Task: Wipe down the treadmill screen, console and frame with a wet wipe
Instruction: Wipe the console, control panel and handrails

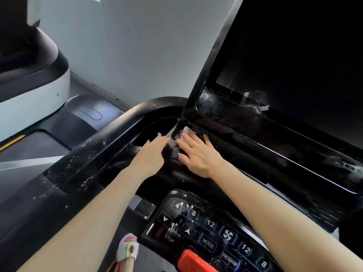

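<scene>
Nearest, at the bottom edge: a sandalled foot (127,246) and a red stop tab (193,261). Just above, the console button panel (208,230), streaked with wet smears and droplets across the number keys.

Further in, both bare forearms reaching forward to the lower left corner of the screen (294,55), where its edge meets the console tray (155,126).

Left hand (155,152): fingers straight and together, tips pressing down beside the corner post; nothing curled round anything.

Right hand (198,154): fingers spread and flat, pressing on the wet wipe (187,130), which shows as a pale patch under and between the fingertips of both hands, tucked against the foot of the screen. Hard to tell how much of the sheet is hidden beneath the palms.

Likely handling of the wipe: thin, limp, very light, damp and clingy; bunches and tears easily on the sharp corner. Best held under flat fingers, or pinched by a folded edge for the narrow gap. Glossy black plastic looks slick when wet, so light pressure probably suffices.

Left of the hands, the curved frame rail (88,154), speckled with drying spots, probably already passed over.

Beyond, the dark screen with smears near its lower left corner, a neighbouring machine (33,85) and a plain grey wall (127,46).
</scene>
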The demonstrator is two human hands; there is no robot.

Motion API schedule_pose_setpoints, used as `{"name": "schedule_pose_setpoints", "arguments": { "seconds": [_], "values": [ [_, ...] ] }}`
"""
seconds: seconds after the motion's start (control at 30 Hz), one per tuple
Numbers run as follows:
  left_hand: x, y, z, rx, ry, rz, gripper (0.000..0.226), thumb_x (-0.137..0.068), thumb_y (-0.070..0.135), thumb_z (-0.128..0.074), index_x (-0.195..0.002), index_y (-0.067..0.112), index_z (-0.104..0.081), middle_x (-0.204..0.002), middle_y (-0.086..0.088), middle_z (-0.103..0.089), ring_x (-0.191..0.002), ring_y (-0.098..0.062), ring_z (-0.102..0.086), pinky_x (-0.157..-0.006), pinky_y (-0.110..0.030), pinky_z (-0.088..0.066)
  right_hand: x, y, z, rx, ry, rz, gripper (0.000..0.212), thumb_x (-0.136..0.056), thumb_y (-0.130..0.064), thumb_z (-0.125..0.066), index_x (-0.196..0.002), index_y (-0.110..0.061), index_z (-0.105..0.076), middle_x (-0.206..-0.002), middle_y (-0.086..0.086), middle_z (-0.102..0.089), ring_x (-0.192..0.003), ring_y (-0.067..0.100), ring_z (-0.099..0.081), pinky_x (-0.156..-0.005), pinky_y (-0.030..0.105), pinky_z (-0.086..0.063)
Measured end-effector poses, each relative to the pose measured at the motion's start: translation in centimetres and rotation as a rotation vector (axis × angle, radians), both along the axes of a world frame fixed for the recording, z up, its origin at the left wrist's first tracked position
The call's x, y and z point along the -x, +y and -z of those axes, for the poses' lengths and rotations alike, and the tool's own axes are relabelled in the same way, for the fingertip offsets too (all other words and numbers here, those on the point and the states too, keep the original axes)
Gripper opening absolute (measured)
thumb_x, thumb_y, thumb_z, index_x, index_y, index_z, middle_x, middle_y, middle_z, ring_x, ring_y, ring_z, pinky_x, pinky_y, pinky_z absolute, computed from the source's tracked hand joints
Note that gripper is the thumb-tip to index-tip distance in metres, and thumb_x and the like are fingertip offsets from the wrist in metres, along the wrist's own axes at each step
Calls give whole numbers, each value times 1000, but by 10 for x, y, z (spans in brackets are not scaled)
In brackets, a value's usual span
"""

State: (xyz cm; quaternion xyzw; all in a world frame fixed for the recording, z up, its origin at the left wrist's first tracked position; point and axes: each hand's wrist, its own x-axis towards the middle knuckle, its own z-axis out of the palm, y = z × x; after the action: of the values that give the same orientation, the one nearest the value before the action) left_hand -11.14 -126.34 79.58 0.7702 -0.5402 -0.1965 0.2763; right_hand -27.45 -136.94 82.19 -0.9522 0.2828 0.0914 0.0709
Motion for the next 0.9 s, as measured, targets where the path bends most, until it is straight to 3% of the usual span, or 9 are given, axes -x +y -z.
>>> {"name": "schedule_pose_setpoints", "arguments": {
  "seconds": [0.2,0.3,0.43,0.57,0.7,0.8,0.9],
  "values": [
    [-8,6,11,-63,61,-20,64,-100,-7,-37,-156,23,-33,-165,1,-24,-154,-22,-15,-126,-39,-11,6,11,0,-36,-4,61,66,-103,-59,-17,-160,-30,-4,-166,-5,16,-152,15,19,-122,45,12],
    [-14,9,21,-57,90,31,62,-99,-7,-36,-153,23,-39,-163,1,-30,-154,-23,-19,-126,-43,-16,0,5,0,65,24,9,81,-90,-66,6,-160,-27,-6,-168,-5,10,-153,14,13,-124,42,8],
    [-14,10,23,3,72,85,57,-99,-9,-37,-151,12,-42,-162,0,-32,-153,-13,-20,-125,-28,-6,-22,-20,-8,313,119,-78,90,-81,-59,21,-160,-24,-7,-168,-4,4,-153,12,10,-124,43,13],
    [-13,15,24,43,3,144,51,-104,1,-38,-154,10,-33,-165,-1,-26,-154,-12,-13,-116,-17,3,-36,-8,5,270,78,1,85,-85,-59,18,-158,-21,-2,-167,-4,7,-153,12,12,-122,45,18],
    [-16,19,25,37,-16,173,52,-107,10,-38,-158,13,-25,-166,3,-20,-154,-9,-6,-115,-17,7,-31,-14,1,150,138,-136,85,-83,-62,19,-158,-26,2,-165,-10,10,-151,6,14,-121,48,19],
    [-18,21,31,33,-36,205,53,-108,16,-36,-159,17,-19,-168,3,-13,-153,-5,0,-118,-20,10,-12,-28,-11,222,203,-235,81,-87,-60,13,-158,-26,-4,-164,-11,6,-151,4,10,-119,47,22],
    [-17,23,37,45,-46,220,53,-108,18,-34,-159,17,-18,-168,4,-12,-149,0,6,-116,-18,15,-8,-37,-20,418,276,-278,76,-95,-56,3,-159,-21,-19,-166,-4,-12,-154,10,-4,-122,47,15]
  ]
}}
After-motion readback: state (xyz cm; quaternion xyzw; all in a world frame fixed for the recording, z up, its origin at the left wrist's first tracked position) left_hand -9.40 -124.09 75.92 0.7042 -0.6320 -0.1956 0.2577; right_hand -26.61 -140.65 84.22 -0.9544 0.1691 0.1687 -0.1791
